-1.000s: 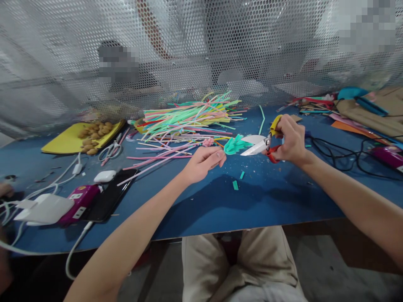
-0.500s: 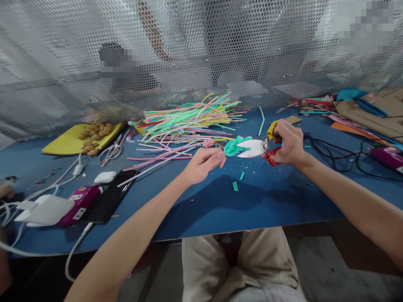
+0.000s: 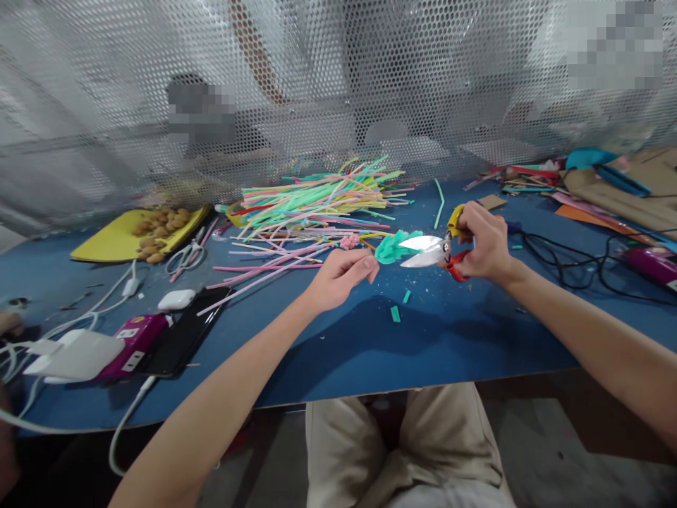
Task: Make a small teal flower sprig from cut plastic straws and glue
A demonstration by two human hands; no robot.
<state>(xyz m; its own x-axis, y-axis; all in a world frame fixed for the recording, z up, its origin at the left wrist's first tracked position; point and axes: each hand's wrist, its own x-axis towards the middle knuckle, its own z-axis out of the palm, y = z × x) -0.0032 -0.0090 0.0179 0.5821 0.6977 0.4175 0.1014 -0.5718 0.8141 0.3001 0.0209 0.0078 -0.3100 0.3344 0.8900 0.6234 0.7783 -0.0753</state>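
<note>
Blue table (image 3: 338, 374); left hand (image 3: 345, 275) green bundle (image 3: 390, 250), right hand (image 3: 485, 240) scissors (image 3: 440, 248)

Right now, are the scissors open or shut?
Partly open: the scissors, held in the right hand, show a gap between the tips of their blades.

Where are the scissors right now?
In the head view, right of centre, the scissors are in the right hand, beside the teal bundle in the left hand.
</note>
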